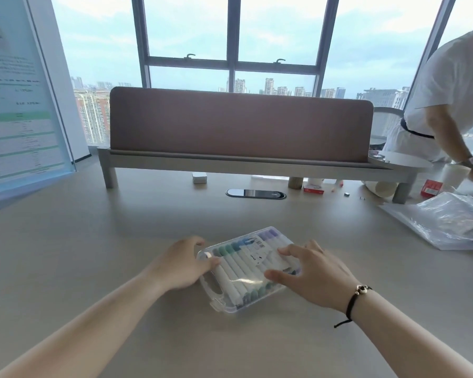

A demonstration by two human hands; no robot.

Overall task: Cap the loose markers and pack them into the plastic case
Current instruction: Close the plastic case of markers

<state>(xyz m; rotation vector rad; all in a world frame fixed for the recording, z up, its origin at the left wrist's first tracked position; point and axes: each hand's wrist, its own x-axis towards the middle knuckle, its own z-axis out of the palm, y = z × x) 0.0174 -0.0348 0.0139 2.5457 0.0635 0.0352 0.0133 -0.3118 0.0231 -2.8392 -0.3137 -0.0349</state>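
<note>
A clear plastic case (247,270) lies flat on the beige table (120,241), lid closed, tilted so its long side runs from 7 o'clock to 1 o'clock. Inside, the markers (238,268) lie side by side in 1 row, white barrels with green, blue and purple caps.

The left hand (182,264) grips the case's 9 o'clock edge, fingers curled over the far side, thumb on the lid. The right hand (310,276) rests on the lid at 3 o'clock, fingers spread and nearly straight, pressing down.

At 2 o'clock lies a crinkled plastic bag (445,219), well apart. Beyond, another person (448,99) leans over the table.
</note>
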